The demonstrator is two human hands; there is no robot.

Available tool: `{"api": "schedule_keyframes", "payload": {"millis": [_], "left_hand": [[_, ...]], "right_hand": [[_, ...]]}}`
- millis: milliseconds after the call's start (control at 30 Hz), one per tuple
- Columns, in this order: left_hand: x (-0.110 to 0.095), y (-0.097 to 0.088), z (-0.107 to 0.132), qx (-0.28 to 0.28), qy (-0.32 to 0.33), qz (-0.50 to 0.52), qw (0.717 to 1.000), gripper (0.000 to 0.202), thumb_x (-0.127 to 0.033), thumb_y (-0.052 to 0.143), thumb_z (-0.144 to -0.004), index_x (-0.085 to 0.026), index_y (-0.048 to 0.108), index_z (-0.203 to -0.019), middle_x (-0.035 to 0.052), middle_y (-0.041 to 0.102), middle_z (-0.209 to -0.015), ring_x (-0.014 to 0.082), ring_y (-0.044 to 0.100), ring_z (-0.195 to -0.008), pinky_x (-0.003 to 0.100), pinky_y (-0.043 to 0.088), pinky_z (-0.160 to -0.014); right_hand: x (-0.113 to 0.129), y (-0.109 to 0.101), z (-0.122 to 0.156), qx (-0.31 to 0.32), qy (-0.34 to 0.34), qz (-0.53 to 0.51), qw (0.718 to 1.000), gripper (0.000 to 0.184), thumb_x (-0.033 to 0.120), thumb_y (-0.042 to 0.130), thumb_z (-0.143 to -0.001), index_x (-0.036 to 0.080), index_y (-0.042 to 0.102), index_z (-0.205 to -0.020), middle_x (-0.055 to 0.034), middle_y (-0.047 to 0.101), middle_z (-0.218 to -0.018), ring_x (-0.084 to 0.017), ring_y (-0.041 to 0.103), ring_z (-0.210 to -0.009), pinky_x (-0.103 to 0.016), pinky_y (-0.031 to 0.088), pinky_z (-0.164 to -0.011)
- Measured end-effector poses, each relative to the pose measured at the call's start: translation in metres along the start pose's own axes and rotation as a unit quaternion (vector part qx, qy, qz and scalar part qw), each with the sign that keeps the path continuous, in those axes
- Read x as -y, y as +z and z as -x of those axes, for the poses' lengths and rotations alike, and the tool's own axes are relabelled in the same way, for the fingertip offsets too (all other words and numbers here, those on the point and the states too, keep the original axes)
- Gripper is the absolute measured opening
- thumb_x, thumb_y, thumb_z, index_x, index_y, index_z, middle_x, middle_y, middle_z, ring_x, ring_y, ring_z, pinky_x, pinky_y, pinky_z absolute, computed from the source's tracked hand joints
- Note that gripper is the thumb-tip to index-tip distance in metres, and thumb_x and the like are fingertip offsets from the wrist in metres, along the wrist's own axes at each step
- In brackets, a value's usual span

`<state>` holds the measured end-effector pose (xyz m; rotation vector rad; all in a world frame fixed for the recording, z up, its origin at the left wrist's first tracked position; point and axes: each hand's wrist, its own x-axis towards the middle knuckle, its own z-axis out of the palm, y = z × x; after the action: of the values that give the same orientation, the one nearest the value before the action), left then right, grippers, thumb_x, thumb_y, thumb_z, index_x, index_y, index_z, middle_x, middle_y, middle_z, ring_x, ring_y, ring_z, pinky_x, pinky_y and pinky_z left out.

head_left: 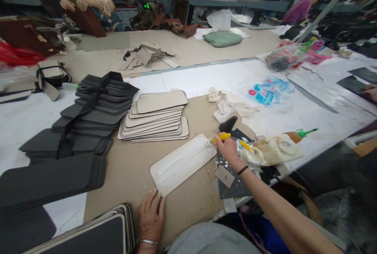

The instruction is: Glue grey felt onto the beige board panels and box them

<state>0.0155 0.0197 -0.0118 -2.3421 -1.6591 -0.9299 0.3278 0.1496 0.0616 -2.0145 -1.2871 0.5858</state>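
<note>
A pale panel [179, 167] with rounded corners lies at a slant on the brown board, streaked with wet white glue. My right hand [228, 150] is closed around a yellow-handled brush [221, 137], whose whitened tip touches the panel's upper right end. My left hand [151, 211] lies flat, its fingertips at the panel's lower left corner. Just beyond the panel is a stack of similar pale panels [156, 118]. To the right of my right hand, a glue-crusted container [271, 152] lies on its side, with a second yellow handle [244, 145] at its mouth.
Dark grey pieces [94, 108] tied with a black strap stand at left, above more dark panels [53, 179]. Black-faced panels [100, 234] are stacked near my left wrist. Crumpled cloth [232, 105] and a plastic bag [271, 91] lie farther back. Across the table, a person handles a brown piece [88, 20].
</note>
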Motion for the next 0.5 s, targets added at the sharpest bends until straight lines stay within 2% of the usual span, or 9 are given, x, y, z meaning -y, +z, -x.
{"api": "schedule_keyframes", "payload": {"millis": [200, 333, 400, 500], "left_hand": [[0.001, 0.002, 0.002, 0.001, -0.007, 0.002, 1.000, 0.014, -0.021, 0.054, -0.079, -0.015, 0.057, -0.091, 0.0114, 0.061, -0.094, 0.0233, 0.055, -0.091, 0.041, 0.047, -0.078], [0.001, 0.002, 0.004, -0.002, -0.014, 0.003, 1.000, 0.015, -0.020, 0.054, -0.078, -0.015, 0.057, -0.092, 0.0110, 0.061, -0.094, 0.0223, 0.055, -0.092, 0.040, 0.048, -0.078], [0.001, 0.003, 0.005, -0.001, -0.019, 0.003, 1.000, 0.016, -0.020, 0.055, -0.078, -0.015, 0.057, -0.093, 0.0105, 0.061, -0.094, 0.0218, 0.056, -0.092, 0.039, 0.048, -0.078], [-0.001, 0.003, 0.006, -0.004, -0.037, 0.005, 0.999, 0.016, -0.021, 0.055, -0.078, -0.017, 0.057, -0.093, 0.0093, 0.062, -0.095, 0.0212, 0.056, -0.092, 0.040, 0.048, -0.079]], "right_hand": [[-0.011, -0.019, 0.014, -0.003, 0.004, 0.006, 1.000, 0.033, 0.047, 0.044, -0.078, 0.018, 0.060, -0.080, -0.0053, 0.065, -0.062, -0.021, 0.063, -0.061, -0.031, 0.047, -0.060], [-0.005, -0.027, 0.023, 0.004, -0.006, -0.007, 1.000, 0.034, 0.049, 0.044, -0.078, 0.018, 0.059, -0.078, -0.0062, 0.065, -0.064, -0.021, 0.063, -0.060, -0.032, 0.048, -0.059], [0.004, -0.022, 0.032, 0.031, -0.005, -0.035, 0.999, 0.034, 0.049, 0.044, -0.078, 0.018, 0.058, -0.080, -0.0047, 0.065, -0.063, -0.021, 0.063, -0.059, -0.031, 0.048, -0.059], [0.023, 0.000, 0.056, 0.088, 0.003, -0.107, 0.990, 0.033, 0.049, 0.046, -0.078, 0.019, 0.056, -0.080, -0.0037, 0.065, -0.064, -0.019, 0.063, -0.058, -0.031, 0.049, -0.060]]}}
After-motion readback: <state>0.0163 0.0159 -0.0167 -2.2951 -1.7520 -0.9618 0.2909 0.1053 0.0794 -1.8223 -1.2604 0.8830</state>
